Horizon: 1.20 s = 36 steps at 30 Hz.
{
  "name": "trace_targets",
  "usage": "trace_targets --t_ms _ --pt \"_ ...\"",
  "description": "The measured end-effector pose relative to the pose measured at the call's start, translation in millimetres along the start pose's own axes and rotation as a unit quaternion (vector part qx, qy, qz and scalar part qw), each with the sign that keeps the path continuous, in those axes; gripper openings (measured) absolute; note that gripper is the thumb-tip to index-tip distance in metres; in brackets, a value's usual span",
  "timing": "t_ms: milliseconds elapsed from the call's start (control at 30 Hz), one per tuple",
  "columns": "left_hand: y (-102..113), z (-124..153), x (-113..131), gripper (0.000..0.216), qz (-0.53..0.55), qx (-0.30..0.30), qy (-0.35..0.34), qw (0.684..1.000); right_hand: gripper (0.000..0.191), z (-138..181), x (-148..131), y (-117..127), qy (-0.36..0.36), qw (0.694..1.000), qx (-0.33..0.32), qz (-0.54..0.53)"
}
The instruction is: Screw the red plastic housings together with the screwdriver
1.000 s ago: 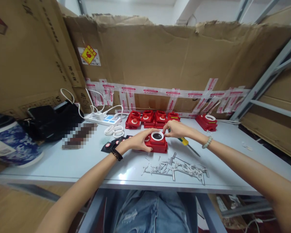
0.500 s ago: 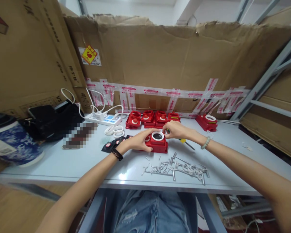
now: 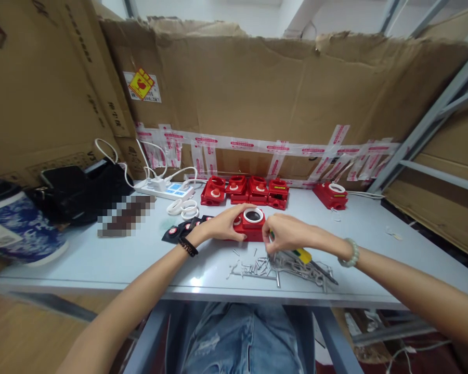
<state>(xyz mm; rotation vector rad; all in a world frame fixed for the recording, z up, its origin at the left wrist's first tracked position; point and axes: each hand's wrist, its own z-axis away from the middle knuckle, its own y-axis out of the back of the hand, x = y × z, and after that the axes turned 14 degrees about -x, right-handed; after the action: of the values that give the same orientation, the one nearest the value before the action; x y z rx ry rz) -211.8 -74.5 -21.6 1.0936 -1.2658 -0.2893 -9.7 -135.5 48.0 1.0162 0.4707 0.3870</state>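
Observation:
A red plastic housing (image 3: 252,230) with a white ring (image 3: 253,215) on top sits in the middle of the pale table (image 3: 140,259). My left hand (image 3: 222,226) rests against its left side, fingers curled on it. My right hand (image 3: 286,236) is closed round a screwdriver (image 3: 304,256) with a yellow and green handle. It hovers over a heap of small metal screws (image 3: 284,266), its fingertips pinched just above them.
Several more red housings (image 3: 245,191) stand in a row at the back, another (image 3: 330,195) to the right. White rings (image 3: 184,209), a power strip (image 3: 166,190), a black bag (image 3: 81,195), black parts (image 3: 179,231) and a blue patterned tub (image 3: 19,223) lie left. Cardboard walls surround the table.
My right hand has come back from the far side of the housing toward me, down to the screw heap, carrying the screwdriver. The left hand has stayed on the housing.

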Motion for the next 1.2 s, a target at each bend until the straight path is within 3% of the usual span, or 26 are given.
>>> trace_targets --t_ms 100,200,300,367,467,567,633,833,967,1100,1200 --pt "-4 -1 4 0.082 -0.018 0.02 0.012 1.0 0.013 -3 -2 -12 0.0 1.0 -0.005 0.011" --pt "-12 -1 8 0.081 -0.043 0.058 0.057 0.996 0.014 -1 2 -6 0.012 0.999 0.041 -0.008" --pt "-15 2 13 0.083 -0.064 0.084 0.116 0.988 0.015 10 3 13 0.028 0.986 0.155 -0.059" --pt "-12 6 17 0.085 -0.063 0.063 0.136 0.987 0.017 19 2 28 0.045 0.96 0.255 -0.104" --pt "-2 15 23 0.091 -0.046 0.0 0.114 0.992 0.02 26 0 45 0.048 0.909 0.388 -0.147" --pt "7 21 24 0.086 -0.048 -0.042 0.075 0.995 0.02 25 -3 51 0.055 0.869 0.465 -0.158" --pt "6 19 23 0.078 -0.067 -0.033 0.091 0.993 0.02 20 -5 50 0.072 0.853 0.492 -0.161" --pt "-2 8 19 0.081 -0.179 0.081 0.161 0.967 0.018 -2 -12 41 0.12 0.814 0.543 -0.166" --pt "5 13 18 0.073 -0.161 0.078 0.129 0.975 0.017 -16 -13 39 0.147 0.789 0.569 -0.18" --pt "8 14 10 0.09 -0.167 0.124 0.08 0.975 0.017 -26 -14 38 0.156 0.775 0.583 -0.19" --pt "4 11 -1 0.1 -0.132 0.076 0.046 0.987 0.016 -30 -16 35 0.167 0.77 0.585 -0.192"
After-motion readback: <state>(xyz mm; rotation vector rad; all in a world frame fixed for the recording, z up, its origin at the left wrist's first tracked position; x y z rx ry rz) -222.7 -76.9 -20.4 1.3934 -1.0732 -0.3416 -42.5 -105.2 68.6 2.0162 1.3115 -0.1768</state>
